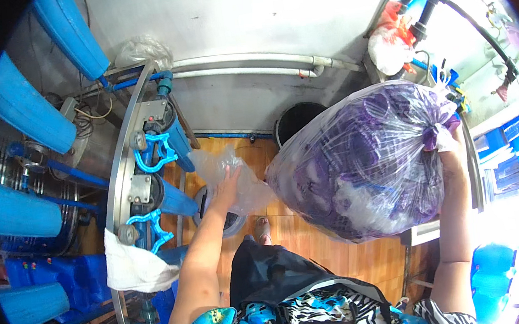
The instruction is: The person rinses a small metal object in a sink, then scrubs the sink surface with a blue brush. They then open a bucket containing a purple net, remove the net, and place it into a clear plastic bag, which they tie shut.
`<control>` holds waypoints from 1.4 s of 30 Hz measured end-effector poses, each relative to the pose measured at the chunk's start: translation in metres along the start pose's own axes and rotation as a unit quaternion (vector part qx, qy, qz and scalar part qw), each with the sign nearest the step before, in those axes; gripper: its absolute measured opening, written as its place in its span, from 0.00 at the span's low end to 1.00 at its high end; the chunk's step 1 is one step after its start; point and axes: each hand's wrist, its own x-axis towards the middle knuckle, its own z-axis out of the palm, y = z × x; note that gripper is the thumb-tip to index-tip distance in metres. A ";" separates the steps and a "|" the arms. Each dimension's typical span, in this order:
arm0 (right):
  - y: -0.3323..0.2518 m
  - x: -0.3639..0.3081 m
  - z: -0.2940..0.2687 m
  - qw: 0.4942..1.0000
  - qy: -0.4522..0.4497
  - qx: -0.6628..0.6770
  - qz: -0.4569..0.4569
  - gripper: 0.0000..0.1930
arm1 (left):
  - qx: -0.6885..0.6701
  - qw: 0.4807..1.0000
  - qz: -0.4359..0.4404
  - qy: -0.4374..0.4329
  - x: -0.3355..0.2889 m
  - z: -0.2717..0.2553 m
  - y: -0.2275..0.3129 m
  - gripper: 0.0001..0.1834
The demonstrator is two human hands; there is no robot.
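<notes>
My right hand (451,142) is closed around the gathered neck of a large, full clear plastic bag (360,158), holding it up on the right. Purple pieces and some whitish ones fill the bag; their exact kind is hard to make out through the plastic. On the left, my left hand (229,187) has a thin, crumpled clear plastic bag (251,191) in its grasp, its fingers partly extended along the film. That plastic reaches toward the full bag's left end; I cannot tell whether the two touch.
Blue filter housings (178,202) with blue handles stand on a metal frame (117,189) at left, a white cloth (137,263) draped over it. A black bucket (298,122) is behind the full bag. White pipes (243,62) cross the wall. A round tub (231,224) sits below my left hand.
</notes>
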 end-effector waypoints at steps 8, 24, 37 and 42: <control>0.013 -0.094 -0.029 1.000 -0.006 -0.028 -0.004 0.20 | 0.142 0.987 0.014 -0.074 -0.025 0.017 0.055 0.63; 0.023 -0.285 -0.034 0.976 -0.060 -0.207 0.019 0.15 | -0.010 0.972 0.156 -0.175 -0.054 0.120 0.094 0.61; 0.052 -0.425 -0.113 0.951 0.159 -0.200 0.172 0.14 | 0.154 0.940 0.266 -0.146 -0.098 0.133 0.191 0.51; 0.076 -0.502 -0.150 0.931 0.273 -0.115 0.214 0.20 | 0.103 0.890 0.413 -0.161 -0.149 0.151 0.254 0.31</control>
